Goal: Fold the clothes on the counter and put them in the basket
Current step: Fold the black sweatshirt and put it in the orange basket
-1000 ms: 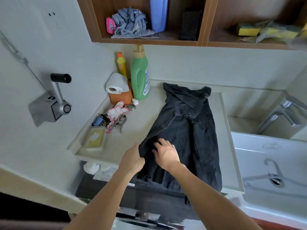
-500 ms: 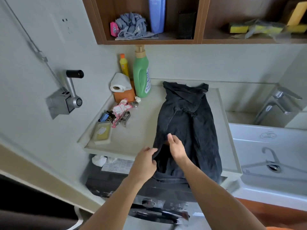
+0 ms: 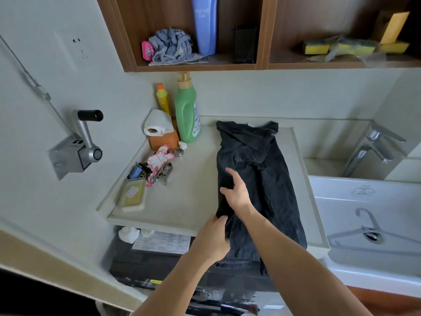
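A black garment (image 3: 271, 179) lies lengthwise on the pale counter (image 3: 186, 197), its sleeves folded in at the far end and its hem hanging over the front edge. My right hand (image 3: 235, 192) rests on the garment's left side, fingers around the folded left edge. At the counter's front edge my left hand (image 3: 213, 238) grips the same left edge lower down. No basket is in view.
A green detergent bottle (image 3: 187, 110), a yellow bottle (image 3: 163, 100), a paper roll (image 3: 157, 123), clips and a soap dish (image 3: 133, 195) crowd the counter's left side. A white sink (image 3: 369, 215) with a tap (image 3: 373, 149) lies to the right. A washing machine (image 3: 182, 270) sits below.
My right hand has slid farther up the garment's left edge, away from me. My left hand has stayed at the front edge, gripping the fabric. The left side looks folded inward.
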A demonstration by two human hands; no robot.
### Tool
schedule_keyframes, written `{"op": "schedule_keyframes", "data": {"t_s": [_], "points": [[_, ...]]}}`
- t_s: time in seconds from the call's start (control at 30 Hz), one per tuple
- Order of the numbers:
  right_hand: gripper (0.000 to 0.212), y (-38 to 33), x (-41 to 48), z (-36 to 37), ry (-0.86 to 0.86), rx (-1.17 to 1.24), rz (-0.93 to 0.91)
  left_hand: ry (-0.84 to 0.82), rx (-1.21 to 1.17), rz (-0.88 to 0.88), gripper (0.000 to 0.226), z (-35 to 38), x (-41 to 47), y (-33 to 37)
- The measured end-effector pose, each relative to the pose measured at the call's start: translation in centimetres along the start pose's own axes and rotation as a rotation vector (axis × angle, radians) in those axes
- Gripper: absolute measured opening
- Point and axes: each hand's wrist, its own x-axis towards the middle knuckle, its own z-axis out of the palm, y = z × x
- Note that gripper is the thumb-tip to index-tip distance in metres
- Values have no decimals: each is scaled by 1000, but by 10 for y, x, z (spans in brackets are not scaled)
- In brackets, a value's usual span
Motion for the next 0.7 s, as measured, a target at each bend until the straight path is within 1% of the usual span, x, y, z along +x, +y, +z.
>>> {"op": "schedule_keyframes", "data": {"t_s": [0.07,0.1,0.13,0.2,0.23,0.27,0.3,0.4,0.43,0.47,0.57,0.63,0.7], "points": [[58,-3,5,-2,48,-165,-156,83,-15,-3,44,-3,0,12],[54,2,8,-5,38,-248,-175,49,-11,-14,43,0,-1,17],[51,10,9,-11,3,-331,-113,-56,-15,-29,42,5,-4,20],[48,27,9,-25,-89,-444,129,-393,-98,-84,44,14,-11,23],[45,33,10,-30,-111,-480,185,-527,-175,-120,47,17,-14,21],[41,36,13,-34,-106,-534,170,-552,-214,-119,46,19,-12,17],[39,35,15,-36,-85,-577,142,-490,-206,-82,43,19,-8,15],[37,31,21,-42,-23,-663,58,-103,-152,-5,39,24,10,3],[36,31,23,-43,-24,-665,43,-20,-147,9,40,25,17,1],[35,31,27,-45,-27,-663,28,29,-132,27,41,26,25,0],[33,30,41,-51,-41,-645,8,31,-30,44,50,27,50,-2],[34,32,56,-58,-33,-616,20,-24,49,25,55,27,67,-2],[35,34,75,-67,12,-575,44,-84,101,-4,57,24,83,-2]]}}
